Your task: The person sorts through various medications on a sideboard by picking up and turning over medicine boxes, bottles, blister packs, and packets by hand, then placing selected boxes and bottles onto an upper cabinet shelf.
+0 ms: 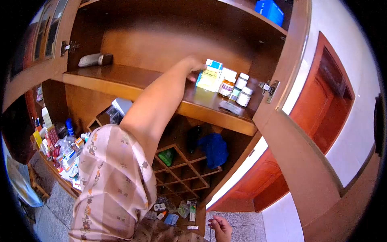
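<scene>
My left hand (pixel 194 67) reaches onto the middle shelf, its fingers against the left edge of a group of upright medicine boxes (pixel 210 77), yellow-white and blue-white. It seems to grip a box, though the boxes hide part of the fingers. Right beside the boxes stand a brown pill bottle (pixel 226 87) with a white cap and white pill bottles (pixel 244 97). A clear blister-like pack (pixel 230 107) lies at the shelf's front edge. Low down, my right hand (pixel 221 229) hangs with loosely bent fingers and nothing visible in it.
Open cabinet doors stand either side, the right door (pixel 310 149) close by. A pale shoe-like object (pixel 90 60) sits at the shelf's left end. Below are a lattice rack (pixel 187 171) with a blue cloth (pixel 213 149), and a cluttered counter (pixel 60 177). A blue box (pixel 269 12) is above.
</scene>
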`<state>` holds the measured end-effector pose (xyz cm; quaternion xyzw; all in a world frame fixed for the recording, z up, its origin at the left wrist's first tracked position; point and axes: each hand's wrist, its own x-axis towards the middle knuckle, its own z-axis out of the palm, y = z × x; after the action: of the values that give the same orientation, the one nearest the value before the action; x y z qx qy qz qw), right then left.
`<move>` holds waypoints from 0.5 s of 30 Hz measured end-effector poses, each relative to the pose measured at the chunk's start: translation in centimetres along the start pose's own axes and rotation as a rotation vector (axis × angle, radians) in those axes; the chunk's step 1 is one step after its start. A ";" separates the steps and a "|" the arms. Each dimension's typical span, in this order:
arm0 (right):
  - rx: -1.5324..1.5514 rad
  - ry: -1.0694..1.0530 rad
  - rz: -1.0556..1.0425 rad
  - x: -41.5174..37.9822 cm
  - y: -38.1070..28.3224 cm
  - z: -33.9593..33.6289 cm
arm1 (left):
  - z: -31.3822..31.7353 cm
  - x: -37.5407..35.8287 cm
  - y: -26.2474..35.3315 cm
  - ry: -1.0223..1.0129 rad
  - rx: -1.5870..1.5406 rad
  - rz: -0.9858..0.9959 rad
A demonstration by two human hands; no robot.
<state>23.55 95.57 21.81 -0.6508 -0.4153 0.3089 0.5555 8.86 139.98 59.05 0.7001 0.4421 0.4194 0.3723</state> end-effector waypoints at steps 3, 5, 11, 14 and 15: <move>0.016 -0.032 -0.050 1.1 2.2 0.0 | -0.6 0.3 2.2 0.231 -0.079 0.579; 0.039 -0.082 -0.045 1.0 4.0 -0.2 | -3.2 -4.1 4.3 0.179 0.080 0.581; 0.127 -0.106 0.065 1.5 0.6 3.5 | -7.9 -29.4 -6.6 0.172 0.067 0.665; 0.080 -0.257 0.067 2.6 0.2 5.1 | -11.3 -37.6 -16.1 0.070 0.201 0.396; 0.072 -0.279 0.083 3.1 -0.1 6.0 | -11.6 -39.9 -20.4 0.075 -0.159 0.012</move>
<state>19.81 101.13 20.95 -0.5977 -0.4498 0.4337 0.5023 -18.27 111.30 34.88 0.6548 0.4168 0.4812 0.4074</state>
